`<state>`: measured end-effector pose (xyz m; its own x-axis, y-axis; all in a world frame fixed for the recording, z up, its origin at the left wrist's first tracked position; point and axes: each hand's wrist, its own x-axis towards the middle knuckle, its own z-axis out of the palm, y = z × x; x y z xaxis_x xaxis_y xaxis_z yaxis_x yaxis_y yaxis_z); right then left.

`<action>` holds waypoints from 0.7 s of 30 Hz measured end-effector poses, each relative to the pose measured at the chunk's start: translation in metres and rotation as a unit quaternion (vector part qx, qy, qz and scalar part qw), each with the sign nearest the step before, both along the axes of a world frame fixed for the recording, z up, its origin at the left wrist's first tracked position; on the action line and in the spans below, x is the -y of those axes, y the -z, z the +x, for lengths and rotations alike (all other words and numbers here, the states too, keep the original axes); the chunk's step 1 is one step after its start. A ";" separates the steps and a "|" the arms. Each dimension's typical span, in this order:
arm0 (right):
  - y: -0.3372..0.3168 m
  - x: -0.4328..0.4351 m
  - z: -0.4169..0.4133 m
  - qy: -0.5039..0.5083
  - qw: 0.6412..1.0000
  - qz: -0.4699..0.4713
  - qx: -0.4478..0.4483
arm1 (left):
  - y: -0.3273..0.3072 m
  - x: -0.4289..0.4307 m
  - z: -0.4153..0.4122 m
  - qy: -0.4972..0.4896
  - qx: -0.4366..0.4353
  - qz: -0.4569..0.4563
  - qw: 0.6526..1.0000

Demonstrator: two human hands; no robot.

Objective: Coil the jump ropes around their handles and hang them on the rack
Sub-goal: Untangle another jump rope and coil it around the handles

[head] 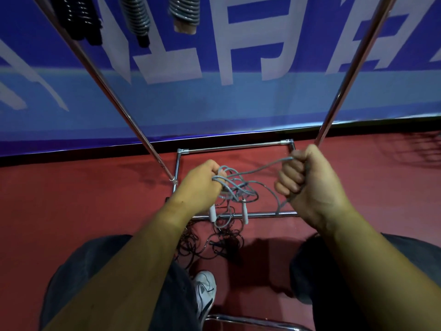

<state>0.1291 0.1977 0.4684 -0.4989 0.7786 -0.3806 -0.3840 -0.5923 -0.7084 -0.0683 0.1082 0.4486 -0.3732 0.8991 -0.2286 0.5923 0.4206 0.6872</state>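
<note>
Two hands are closed on the limp, light grey jump rope (262, 167); loops gripped in the left hand (202, 185), a strand in the right hand (307, 180); probably best taken by the handles (244, 215) dangling below.

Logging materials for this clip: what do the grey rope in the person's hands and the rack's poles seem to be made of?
Grey rope: probably a smooth plastic or PVC-coated cord. Its surface looks even and faintly glossy, and it bends in springy loops. Rack poles: metal tube, chrome or polished steel by the look, with bright mirror-like highlights running along them.
</note>
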 end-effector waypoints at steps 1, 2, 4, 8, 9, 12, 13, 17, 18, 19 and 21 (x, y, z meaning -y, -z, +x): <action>0.000 -0.001 0.003 -0.030 0.999 0.007 0.037 | 0.001 0.000 -0.001 -0.002 -0.005 0.002 1.000; 0.001 -0.001 0.006 -0.077 0.990 0.046 0.107 | 0.001 0.001 -0.001 0.002 -0.004 0.009 1.000; 0.004 0.008 0.007 -0.193 0.923 0.183 0.279 | -0.003 0.002 0.004 0.036 -0.003 0.029 0.999; 0.005 0.021 -0.002 -0.257 0.902 0.165 0.305 | -0.009 0.003 0.014 0.110 -0.015 0.066 0.992; 0.007 0.021 -0.002 -0.262 0.905 0.143 0.303 | -0.009 0.003 0.016 0.124 -0.013 0.070 0.990; 0.024 0.017 -0.001 -0.216 0.872 0.241 0.368 | -0.014 0.005 0.021 0.153 0.007 0.075 0.985; 0.028 0.016 0.000 -0.193 0.859 0.293 0.373 | -0.014 0.005 0.022 0.155 0.018 0.077 0.985; 0.040 0.015 -0.003 -0.167 0.853 0.365 0.334 | -0.016 0.004 0.021 0.133 0.084 0.076 0.985; 0.040 0.015 -0.004 -0.160 0.857 0.367 0.324 | -0.016 0.004 0.021 0.130 0.088 0.078 0.984; 0.039 0.015 -0.005 -0.151 0.863 0.370 0.308 | -0.018 0.004 0.023 0.129 0.091 0.081 0.984; 0.033 0.016 -0.005 -0.121 0.885 0.360 0.269 | -0.020 0.004 0.024 0.118 0.078 0.085 0.986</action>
